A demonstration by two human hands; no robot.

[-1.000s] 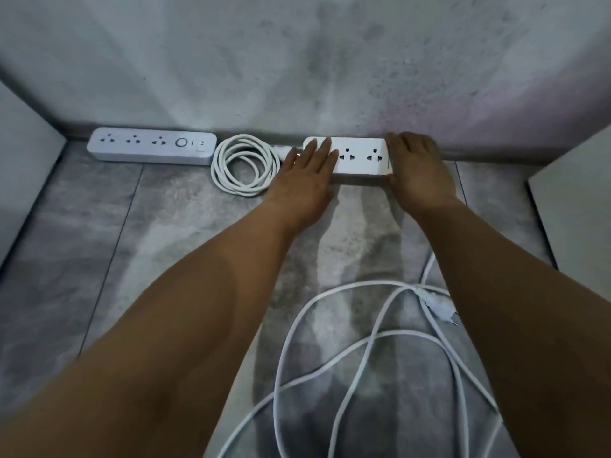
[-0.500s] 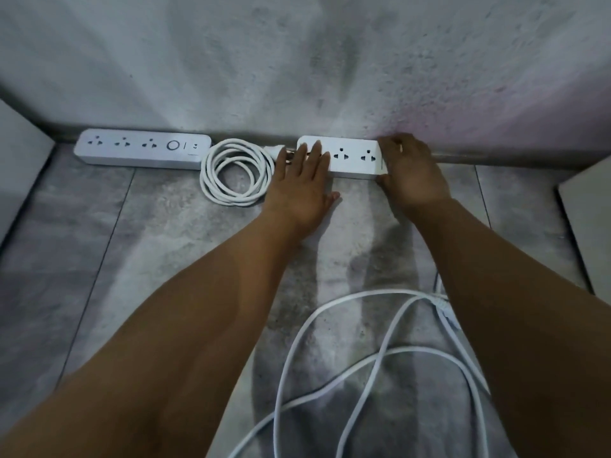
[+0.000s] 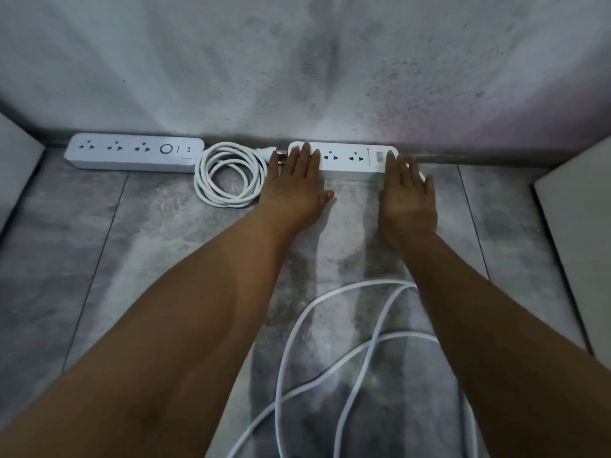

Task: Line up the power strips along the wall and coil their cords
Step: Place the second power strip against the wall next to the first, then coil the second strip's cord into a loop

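At the wall [image 3: 297, 77], the right power strip [image 3: 347, 159] lies flush. The right hand [image 3: 408, 200] has uncurled from its end. Both grips, the left hand [image 3: 294, 190] included, lie spread flat.

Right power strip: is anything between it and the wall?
Nothing visible does. The right power strip sits against the wall, with the left hand and right hand resting flat on its ends. The coiled cord lies beside it, not behind.

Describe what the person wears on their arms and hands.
Nothing visible. The left forearm and right forearm are bare to the frame's edge, no sleeves showing. The left hand and right hand have no gloves, and no watch, bracelet or ring shows.
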